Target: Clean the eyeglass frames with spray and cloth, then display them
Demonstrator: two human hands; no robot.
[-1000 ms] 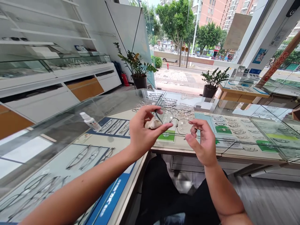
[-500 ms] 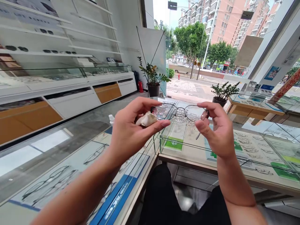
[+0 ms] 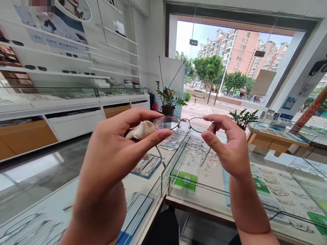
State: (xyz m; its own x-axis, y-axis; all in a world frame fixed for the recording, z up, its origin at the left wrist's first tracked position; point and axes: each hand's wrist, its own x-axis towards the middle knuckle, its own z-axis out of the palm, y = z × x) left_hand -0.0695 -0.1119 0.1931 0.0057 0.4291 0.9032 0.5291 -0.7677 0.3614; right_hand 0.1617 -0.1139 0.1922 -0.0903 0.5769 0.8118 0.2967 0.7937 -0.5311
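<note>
A pair of thin dark-rimmed eyeglasses (image 3: pixel 185 120) is held up in front of me, above the glass counters. My left hand (image 3: pixel 120 146) pinches the left end of the frame between thumb and fingers. Tucked in that same palm is a crumpled off-white cloth (image 3: pixel 141 130). My right hand (image 3: pixel 227 146) grips the right rim and hinge with thumb and index finger. The temples hang downward below the lenses, their tips showing under both hands. Trees and street show through the right lens.
Glass display counters (image 3: pixel 184 177) holding several rows of eyeglasses lie below my hands. Wall shelves (image 3: pixel 76 71) with sunglasses run along the left. Potted plants (image 3: pixel 168 98) stand near the large window. Another display case (image 3: pixel 278 132) is at the right.
My view has tilted up, showing more of the window and wall. The glasses are raised relative to the counter and have turned, and the left hand appears closer and further left.
</note>
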